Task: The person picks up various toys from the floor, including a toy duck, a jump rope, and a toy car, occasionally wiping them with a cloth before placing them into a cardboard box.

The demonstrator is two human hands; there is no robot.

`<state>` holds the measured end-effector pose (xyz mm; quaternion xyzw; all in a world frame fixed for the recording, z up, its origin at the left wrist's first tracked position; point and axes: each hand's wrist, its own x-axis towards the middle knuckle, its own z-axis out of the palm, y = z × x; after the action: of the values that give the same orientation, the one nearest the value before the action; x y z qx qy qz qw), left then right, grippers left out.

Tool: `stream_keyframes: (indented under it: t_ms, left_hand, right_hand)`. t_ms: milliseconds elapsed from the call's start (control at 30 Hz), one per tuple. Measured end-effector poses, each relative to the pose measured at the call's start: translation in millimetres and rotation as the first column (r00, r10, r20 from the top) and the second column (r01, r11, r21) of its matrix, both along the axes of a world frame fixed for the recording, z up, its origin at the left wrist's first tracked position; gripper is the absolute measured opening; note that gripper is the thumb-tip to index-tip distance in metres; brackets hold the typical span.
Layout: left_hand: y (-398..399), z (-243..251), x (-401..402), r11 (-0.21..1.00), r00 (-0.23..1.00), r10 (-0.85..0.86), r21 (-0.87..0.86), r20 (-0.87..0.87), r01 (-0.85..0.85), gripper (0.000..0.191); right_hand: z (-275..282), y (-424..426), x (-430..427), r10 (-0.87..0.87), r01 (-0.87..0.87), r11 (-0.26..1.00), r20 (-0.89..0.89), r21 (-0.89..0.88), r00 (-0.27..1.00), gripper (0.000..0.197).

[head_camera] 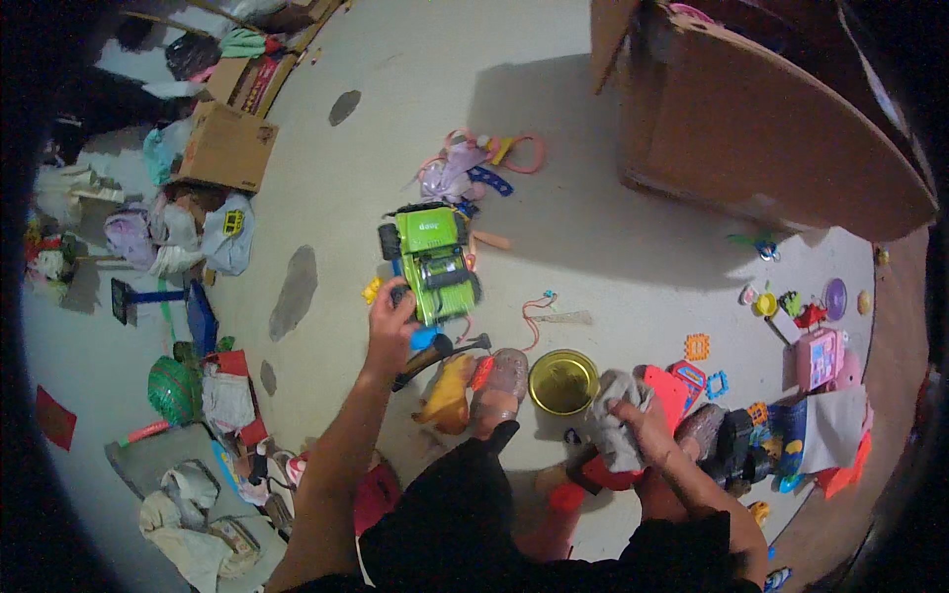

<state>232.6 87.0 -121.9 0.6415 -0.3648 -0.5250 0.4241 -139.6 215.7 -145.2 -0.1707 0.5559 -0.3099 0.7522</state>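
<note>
My left hand [391,320] grips a green toy jeep [436,256] by a rear wheel, with its hood pointing away from me. Bunched in my right hand [639,424] is a crumpled grey cloth [617,411]. Between the two hands, a round gold-coloured tin [563,382] stands on the floor, close to my sandalled foot [506,385]. Left of that foot lie a yellow toy [448,393] and a dark, long-handled object [426,361]. A red plastic piece [666,389] shows just beyond the cloth.
A large cardboard box [741,126] stands at the far right. Ahead of the jeep is a pile of lilac cloth and cords [456,172]. Small toys surround a pink toy case [819,359] on the right. A smaller carton [228,147], bags and cloths line the left side.
</note>
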Motion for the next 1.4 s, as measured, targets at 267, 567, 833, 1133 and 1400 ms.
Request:
stream_keyframes:
  t_ms: [267, 567, 833, 1133, 1400]
  left_hand:
    - [29.9, 12.7, -113.4, 0.927, 0.801, -0.166, 0.186, -0.575, 0.326, 0.038]
    - [33.3, 44.1, -190.6, 0.546, 0.520, -0.815, 0.038, 0.258, 0.837, 0.046]
    - [34.7, 52.8, -204.8, 0.483, 0.480, -0.653, -0.165, 0.586, 0.860, 0.049]
    - [20.6, 41.8, -205.7, 0.233, 0.179, -0.084, -0.155, 0.980, 0.960, 0.028]
    - [13.0, 59.0, -214.9, 0.217, 0.328, -0.077, -0.306, 0.941, 0.927, 0.035]
  right_hand:
    - [22.5, -34.8, -21.5, -0.315, 0.305, 0.903, 0.017, -0.303, 0.949, 0.059]
    - [-3.9, -28.5, -27.4, -0.455, 0.420, 0.881, -0.149, -0.216, 0.878, 0.046]
    - [13.7, -40.2, -49.0, -0.590, 0.525, 0.798, -0.207, -0.296, 0.780, 0.043]
    - [35.1, -22.3, -46.6, -0.206, 0.038, 0.918, -0.391, -0.395, 0.897, 0.035]
    - [47.1, -10.3, -55.7, -0.211, -0.101, 0.856, -0.519, -0.508, 0.828, 0.039]
